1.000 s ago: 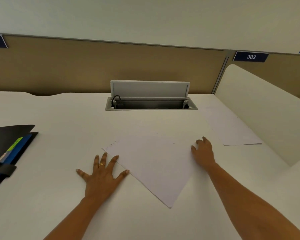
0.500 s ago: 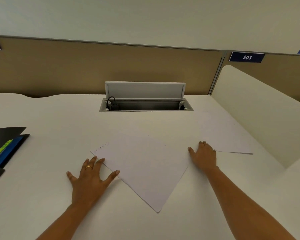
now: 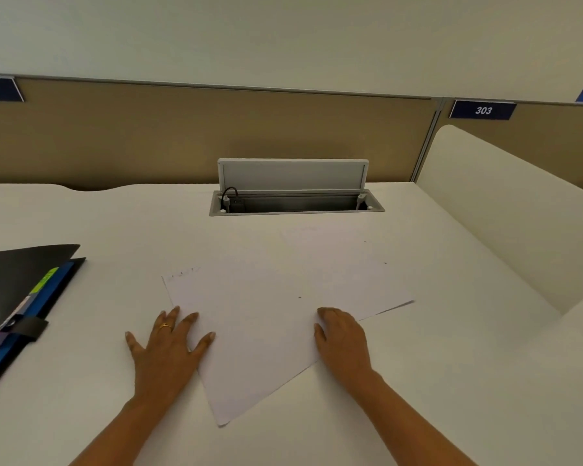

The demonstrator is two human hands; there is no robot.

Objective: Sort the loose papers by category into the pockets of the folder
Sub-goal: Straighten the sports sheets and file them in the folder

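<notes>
Left hand (image 3: pixel 169 348) spread flat, right hand (image 3: pixel 342 338) loosely curled, both resting on near sheet (image 3: pixel 256 324), centre of surface (image 3: pixel 115 223); second sheet (image 3: pixel 344 264) overlapping behind. Folder (image 3: pixel 21 287) far left. Risk of dragging both sheets together, mixing categories.

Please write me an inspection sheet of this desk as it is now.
Surface: white desk, flat.
Job's things: near sheet lies askew; far sheet behind, meeting it; folder at left, coloured tabs showing.
Clutter: nothing seen.
Hands: left hand flat, fingers spread, on near sheet's left edge; right hand rests at its right edge.
Cables: black cable in the open cable box.
Surroundings: tan partition, label 303, white side divider.
</notes>
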